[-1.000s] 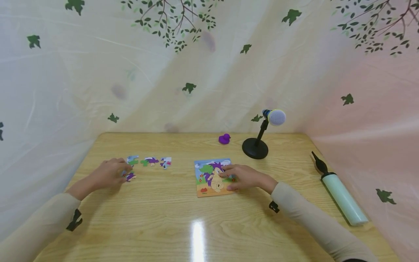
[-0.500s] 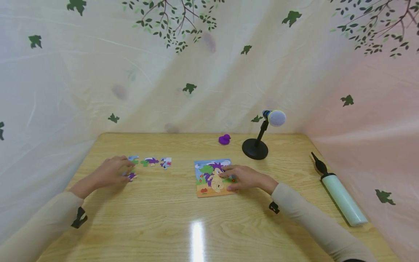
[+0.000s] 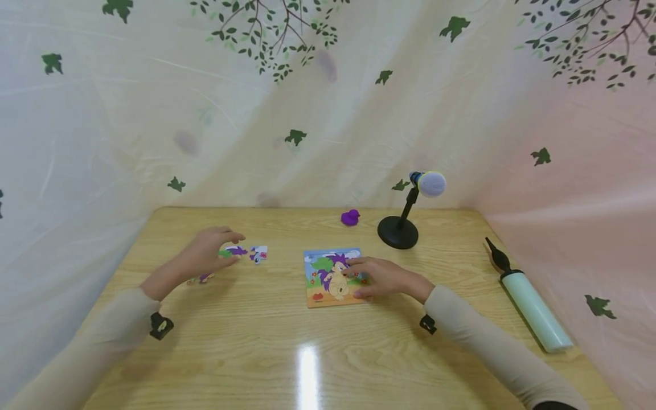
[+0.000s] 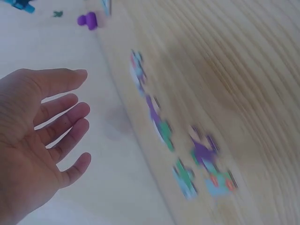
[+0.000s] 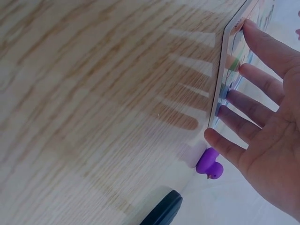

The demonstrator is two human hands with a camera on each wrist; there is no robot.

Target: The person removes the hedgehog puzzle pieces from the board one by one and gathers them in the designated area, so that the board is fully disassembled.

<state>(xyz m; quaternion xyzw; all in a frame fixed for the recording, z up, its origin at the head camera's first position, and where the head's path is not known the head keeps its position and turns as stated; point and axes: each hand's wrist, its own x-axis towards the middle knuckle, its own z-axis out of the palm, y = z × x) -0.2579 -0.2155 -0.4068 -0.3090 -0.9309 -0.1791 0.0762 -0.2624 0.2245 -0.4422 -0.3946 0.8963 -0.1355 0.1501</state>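
Note:
My left hand [image 3: 202, 250] hovers over the left part of the table, fingers spread and loosely bent, with nothing in it. Below and around it lie several jigsaw pieces. A purple-and-green piece [image 3: 236, 250] and a white-and-purple piece [image 3: 258, 254] show past the fingertips. In the left wrist view a green-and-blue piece [image 4: 184, 179] lies beside a purple piece [image 4: 204, 150], which appears to touch a blue-and-red piece [image 4: 220, 183]. My right hand [image 3: 381, 276] rests fingertips on the right part of a square puzzle board [image 3: 320, 285] picturing a purple-haired cartoon hedgehog.
A purple toy duck [image 3: 351, 217] sits behind the board, near the back edge. Right of it stands a microphone [image 3: 430, 184] on a round black base [image 3: 398, 232]. A pale green hand pump [image 3: 535, 310] lies along the table's right side. White printed curtains surround the table [image 3: 246, 341].
My left hand has left the leftmost pieces, moving right and away from me, and its fingers have spread apart. The right hand and the board stay put.

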